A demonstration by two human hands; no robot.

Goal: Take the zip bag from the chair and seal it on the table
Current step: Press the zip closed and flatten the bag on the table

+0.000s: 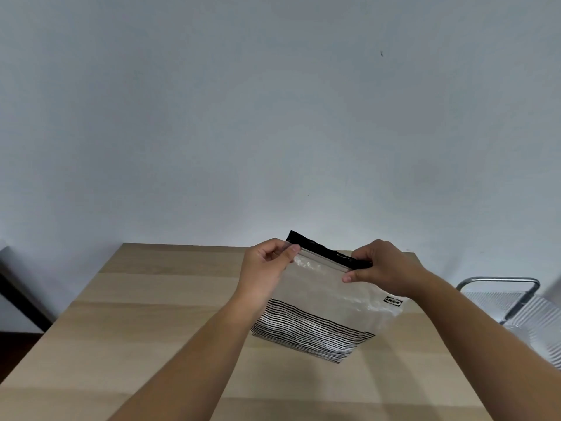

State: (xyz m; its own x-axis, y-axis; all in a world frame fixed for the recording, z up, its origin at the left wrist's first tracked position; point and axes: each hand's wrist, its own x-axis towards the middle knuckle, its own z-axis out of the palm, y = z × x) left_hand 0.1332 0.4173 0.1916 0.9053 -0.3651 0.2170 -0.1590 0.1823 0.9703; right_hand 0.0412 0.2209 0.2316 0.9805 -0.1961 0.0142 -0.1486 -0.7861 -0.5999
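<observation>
Pale wood table (145, 314) under everything, wall behind. Left hand (267, 268) up at the bag's left top corner, thumb and fingers pinched together on the film just below the black strip. Bag (321, 311) held above the table, tilted, black zip strip (328, 253) uppermost, clear middle, striped lower part hanging close to the wood; whether touching it, could not tell. Right hand (379, 268) at the right end of the strip, fingers clamped on it, thumb underneath. Chair (513, 302) off to the right, bare metal frame, bag already off it. Zip looked not yet pressed along its length. Likely trouble: tracks misaligned from the tilt, leaving a gap mid-strip; slippery film sliding out of a pinch; air trapped inside, popping the seal back open.
</observation>
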